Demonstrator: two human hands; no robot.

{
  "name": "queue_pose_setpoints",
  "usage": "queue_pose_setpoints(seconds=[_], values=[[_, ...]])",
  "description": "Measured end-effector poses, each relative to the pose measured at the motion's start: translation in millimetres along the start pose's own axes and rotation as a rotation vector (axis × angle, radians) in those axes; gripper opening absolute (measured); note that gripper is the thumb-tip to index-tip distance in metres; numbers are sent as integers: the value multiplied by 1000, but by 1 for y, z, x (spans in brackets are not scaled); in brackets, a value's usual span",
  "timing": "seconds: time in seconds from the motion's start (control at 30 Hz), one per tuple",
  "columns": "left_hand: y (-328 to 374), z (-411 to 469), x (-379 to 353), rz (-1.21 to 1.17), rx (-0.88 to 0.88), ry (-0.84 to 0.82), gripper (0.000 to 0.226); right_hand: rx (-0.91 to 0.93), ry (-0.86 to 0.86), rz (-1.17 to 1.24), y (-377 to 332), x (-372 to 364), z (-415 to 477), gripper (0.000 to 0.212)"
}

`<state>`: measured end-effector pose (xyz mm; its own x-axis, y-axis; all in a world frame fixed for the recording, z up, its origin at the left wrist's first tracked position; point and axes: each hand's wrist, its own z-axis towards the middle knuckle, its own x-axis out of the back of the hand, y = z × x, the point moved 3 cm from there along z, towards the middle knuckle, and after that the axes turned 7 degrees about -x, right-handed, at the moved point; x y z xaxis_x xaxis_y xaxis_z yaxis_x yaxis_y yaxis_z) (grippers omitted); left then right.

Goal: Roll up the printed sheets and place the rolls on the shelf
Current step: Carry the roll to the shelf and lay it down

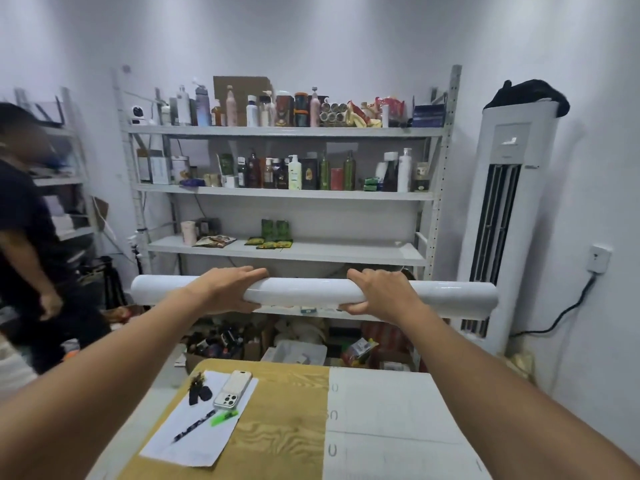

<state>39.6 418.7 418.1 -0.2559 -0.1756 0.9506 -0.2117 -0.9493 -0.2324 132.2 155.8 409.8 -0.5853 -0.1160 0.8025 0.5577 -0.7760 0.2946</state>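
A long white roll of sheet (304,292) is held level in the air in front of the grey metal shelf unit (287,252). My left hand (227,289) grips the roll left of its middle, fingers over the top and thumb underneath. My right hand (379,292) grips it right of the middle in the same way. The roll hangs a little below the third shelf board, whose right half is bare. A flat printed sheet (391,420) with faint lines and figures lies on the right half of the wooden table (277,434) below my arms.
A phone (232,389), a pen, a green marker and a dark key fob lie on a white paper (201,420) at the table's left. Bottles and boxes fill the upper shelves. A tall white air conditioner (505,216) stands right. A person in dark clothes (24,237) stands left.
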Motion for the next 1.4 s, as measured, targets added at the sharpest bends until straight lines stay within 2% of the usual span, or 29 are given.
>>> queue_pose_setpoints(seconds=[0.17, 0.4, 0.87, 1.03, 1.4], values=[[-38, 9, -13, 19, 8, -10, 60, 2, 2, 0, -16, -26, 35, 57], [-74, 68, -26, 61, -48, 51, 61, -67, -6, 13, -1, -60, 86, 59], [-167, 108, -67, -28, -31, 68, 61, -85, -19, -31, -31, -98, 169, 61], [-203, 104, -74, -68, -78, 88, 58, -135, -38, -67, -60, -93, 186, 61], [-305, 40, -83, -145, -177, 111, 55, -239, -41, -134, -186, -62, 216, 59]])
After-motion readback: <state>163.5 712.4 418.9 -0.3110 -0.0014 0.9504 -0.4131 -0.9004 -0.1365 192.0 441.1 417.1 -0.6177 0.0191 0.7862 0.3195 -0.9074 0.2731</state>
